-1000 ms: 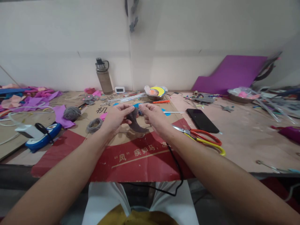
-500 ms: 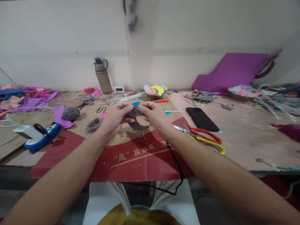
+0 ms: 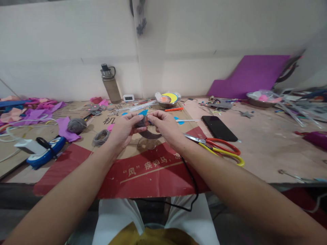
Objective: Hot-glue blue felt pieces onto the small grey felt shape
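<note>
A dark grey crescent (image 3: pixel 151 135), apparently of felt or yarn, hangs just above the cardboard in front of me. My left hand (image 3: pixel 124 132) is closed on its upper end, thumb on top and fingers behind. Close against that end, my right hand (image 3: pixel 165 125) has thumb and forefinger pinched together; what lies between them is hidden. The crescent's lower curve passes under my right fingers. Just behind my fingertips shows a blue scrap (image 3: pixel 143 112). Scissors (image 3: pixel 204 140) with red and yellow handles lie to the right of my right wrist.
Under my hands lies red-printed cardboard (image 3: pixel 153 183). Grey yarn (image 3: pixel 77 125) and a grey coil (image 3: pixel 100 137) lie left, near a blue power strip (image 3: pixel 46 153). A black phone (image 3: pixel 219 128) lies right. Behind stand a bottle (image 3: pixel 111 88) and a bowl (image 3: pixel 168 102).
My hands have drawn slightly closer together at the crescent's upper end, covering more of it. The whole view has shifted a little.
</note>
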`<action>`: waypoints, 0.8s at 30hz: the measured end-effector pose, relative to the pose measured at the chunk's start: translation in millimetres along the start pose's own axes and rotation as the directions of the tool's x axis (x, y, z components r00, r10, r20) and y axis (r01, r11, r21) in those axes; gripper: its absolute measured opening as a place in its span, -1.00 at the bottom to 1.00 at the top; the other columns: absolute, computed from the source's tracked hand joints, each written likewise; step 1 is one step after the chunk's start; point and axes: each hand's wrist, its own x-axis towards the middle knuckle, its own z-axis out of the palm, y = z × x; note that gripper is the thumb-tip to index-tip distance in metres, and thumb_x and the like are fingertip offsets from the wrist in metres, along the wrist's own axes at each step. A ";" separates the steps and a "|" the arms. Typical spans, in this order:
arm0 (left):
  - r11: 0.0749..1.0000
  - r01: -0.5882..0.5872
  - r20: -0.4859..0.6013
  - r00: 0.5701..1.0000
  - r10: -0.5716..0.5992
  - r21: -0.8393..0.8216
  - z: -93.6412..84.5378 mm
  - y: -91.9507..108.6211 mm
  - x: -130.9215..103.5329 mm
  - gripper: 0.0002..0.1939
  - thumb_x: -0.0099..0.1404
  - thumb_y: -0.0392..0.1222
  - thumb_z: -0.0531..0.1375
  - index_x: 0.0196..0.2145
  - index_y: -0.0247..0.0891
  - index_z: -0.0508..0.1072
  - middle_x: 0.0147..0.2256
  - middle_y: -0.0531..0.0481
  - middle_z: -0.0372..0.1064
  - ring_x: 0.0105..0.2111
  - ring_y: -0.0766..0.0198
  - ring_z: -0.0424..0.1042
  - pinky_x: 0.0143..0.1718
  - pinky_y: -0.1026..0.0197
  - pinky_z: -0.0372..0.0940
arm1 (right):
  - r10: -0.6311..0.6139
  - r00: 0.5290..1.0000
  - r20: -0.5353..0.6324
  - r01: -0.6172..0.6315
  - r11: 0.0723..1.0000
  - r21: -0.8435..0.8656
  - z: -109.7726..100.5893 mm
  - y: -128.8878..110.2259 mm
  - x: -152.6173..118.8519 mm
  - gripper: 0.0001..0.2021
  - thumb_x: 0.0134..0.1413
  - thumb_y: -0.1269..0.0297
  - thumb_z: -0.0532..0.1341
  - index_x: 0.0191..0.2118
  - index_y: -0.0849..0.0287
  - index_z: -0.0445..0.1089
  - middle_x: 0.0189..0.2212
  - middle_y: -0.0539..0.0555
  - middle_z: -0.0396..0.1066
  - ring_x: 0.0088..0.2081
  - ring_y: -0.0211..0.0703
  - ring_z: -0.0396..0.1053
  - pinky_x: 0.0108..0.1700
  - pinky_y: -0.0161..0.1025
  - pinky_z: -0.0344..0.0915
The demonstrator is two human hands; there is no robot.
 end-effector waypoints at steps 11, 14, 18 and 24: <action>0.998 0.010 -0.024 1.000 -0.011 -0.059 -9.8 4.2 6.8 -0.92 0.10 -0.27 0.27 -0.40 -0.33 0.47 -0.44 -0.02 0.48 -0.46 0.36 0.48 -0.49 0.39 0.41 | 0.009 1.000 0.002 -0.009 1.000 0.007 -4.7 3.0 2.2 -0.76 -0.02 0.07 0.28 -0.43 0.15 0.34 -0.53 -0.10 0.23 -0.52 -0.36 0.04 -0.49 -0.31 -0.03; 0.997 -0.001 -0.020 1.000 0.000 -0.076 -14.4 4.1 9.4 -0.89 0.12 -0.24 0.28 -0.37 -0.31 0.47 -0.43 -0.01 0.49 -0.45 0.35 0.49 -0.52 0.41 0.40 | 0.018 1.000 0.019 -0.019 0.999 0.031 -5.5 1.0 1.0 -0.76 0.01 0.08 0.28 -0.41 0.15 0.33 -0.56 -0.13 0.16 -0.55 -0.38 -0.03 -0.50 -0.30 -0.06; 0.996 -0.063 0.020 0.998 0.064 -0.058 -18.0 4.8 9.5 -0.82 0.10 -0.20 0.33 -0.32 -0.26 0.45 -0.40 0.02 0.51 -0.40 0.31 0.51 -0.50 0.33 0.43 | -0.012 0.996 0.087 0.006 0.998 0.067 -6.2 -3.5 -1.2 -0.76 0.05 0.08 0.27 -0.41 0.14 0.34 -0.55 -0.13 0.15 -0.55 -0.38 -0.04 -0.49 -0.31 -0.07; 0.956 -0.291 0.032 0.956 0.291 0.029 -26.5 14.8 8.8 -0.74 0.06 -0.19 0.39 -0.33 -0.26 0.43 -0.40 0.00 0.52 -0.35 0.26 0.55 -0.29 0.18 0.50 | 0.015 0.994 0.110 -0.005 0.996 -0.087 -15.6 -2.6 1.6 -0.79 0.09 0.10 0.24 -0.41 0.12 0.42 -0.62 -0.11 0.10 -0.57 -0.34 -0.05 -0.50 -0.30 -0.10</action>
